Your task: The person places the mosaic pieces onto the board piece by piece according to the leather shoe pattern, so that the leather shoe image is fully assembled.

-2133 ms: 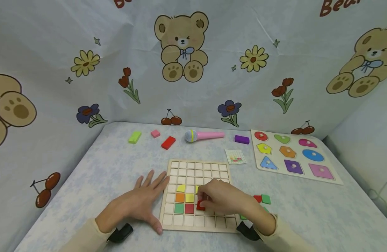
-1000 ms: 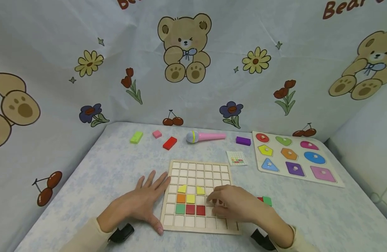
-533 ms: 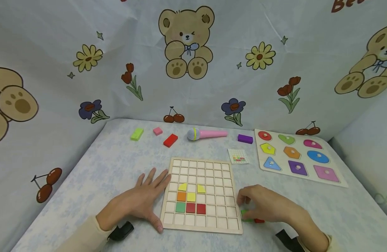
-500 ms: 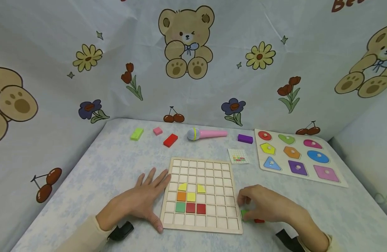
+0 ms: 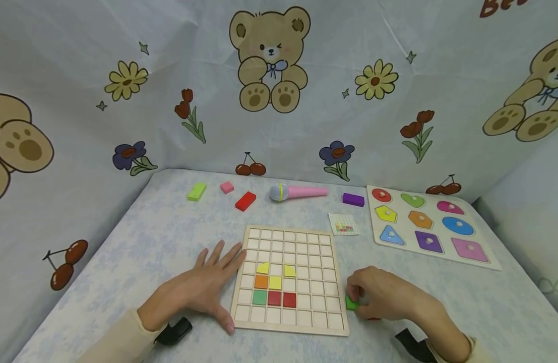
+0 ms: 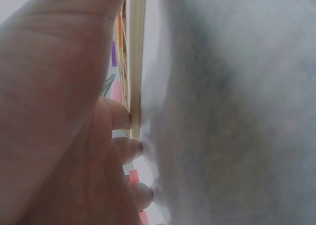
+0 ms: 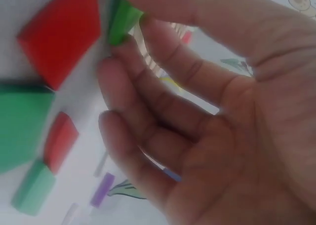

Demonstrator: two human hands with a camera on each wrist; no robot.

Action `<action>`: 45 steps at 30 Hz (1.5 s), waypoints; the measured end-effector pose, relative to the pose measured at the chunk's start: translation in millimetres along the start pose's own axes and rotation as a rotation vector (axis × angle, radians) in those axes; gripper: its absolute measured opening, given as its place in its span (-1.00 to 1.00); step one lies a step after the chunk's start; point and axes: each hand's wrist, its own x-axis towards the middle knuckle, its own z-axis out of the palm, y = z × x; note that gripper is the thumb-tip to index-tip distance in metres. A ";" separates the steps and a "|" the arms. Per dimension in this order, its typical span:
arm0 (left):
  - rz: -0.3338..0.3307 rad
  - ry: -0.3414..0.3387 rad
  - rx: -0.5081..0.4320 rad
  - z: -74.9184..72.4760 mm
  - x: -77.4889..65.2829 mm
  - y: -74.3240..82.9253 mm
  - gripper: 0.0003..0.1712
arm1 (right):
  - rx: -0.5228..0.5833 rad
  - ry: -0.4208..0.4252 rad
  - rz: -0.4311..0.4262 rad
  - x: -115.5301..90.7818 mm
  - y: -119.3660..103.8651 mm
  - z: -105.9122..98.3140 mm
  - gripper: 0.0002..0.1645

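Observation:
A square wooden grid board (image 5: 301, 248) lies flat on the table, with yellow, orange, green and red tiles in several of its cells. My left hand (image 5: 201, 287) is spread flat at the board's left side, thumb and fingertips at its frame. Just off the right edge, my right hand (image 5: 387, 295) pinches a small green tile (image 5: 351, 303) between thumb and fingers. Seen from the right wrist, the tile (image 7: 123, 20) sits at the thumb tip. Loose red tiles (image 7: 64, 37) and green tiles (image 7: 22, 129) lie beside that hand, mostly hidden under it in the head view.
Behind the board lie a grid pattern card (image 5: 344, 224), a pink toy microphone (image 5: 301, 192), and purple (image 5: 353, 199), red (image 5: 245, 201), pink (image 5: 227, 187) and lime (image 5: 197, 191) blocks. A shape puzzle board (image 5: 437, 224) occupies the back right.
A red tile was set into the bottom tile row and released. My right hand then moved right off the board and took hold of a green tile. The left hand stayed put.

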 end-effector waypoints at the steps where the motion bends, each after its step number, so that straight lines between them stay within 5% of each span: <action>1: 0.001 -0.001 -0.001 0.2 -0.3 -0.2 0.74 | -0.010 0.006 0.009 0.1 -1.3 -0.3 -0.69; 6: 0.000 -0.004 0.007 0.9 -1.8 -0.9 0.74 | -0.022 0.060 0.001 1.8 -12.7 -1.0 -0.71; 15: -0.015 -0.007 0.004 -2.3 -1.5 -0.3 0.74 | -0.072 0.121 -0.170 20.4 -42.0 -0.6 -0.80; 28: -0.008 -0.005 0.001 -0.6 0.8 -0.3 0.74 | -0.169 0.094 -0.339 43.4 -60.4 11.2 -0.84; 39: 0.004 -0.009 -0.023 0.7 0.2 -2.0 0.73 | -0.102 0.110 -0.318 31.8 -51.8 8.7 -0.90; 45: 0.014 -0.006 -0.015 0.2 -0.6 -1.5 0.73 | -0.028 0.116 -0.094 7.8 -23.4 -4.3 -0.77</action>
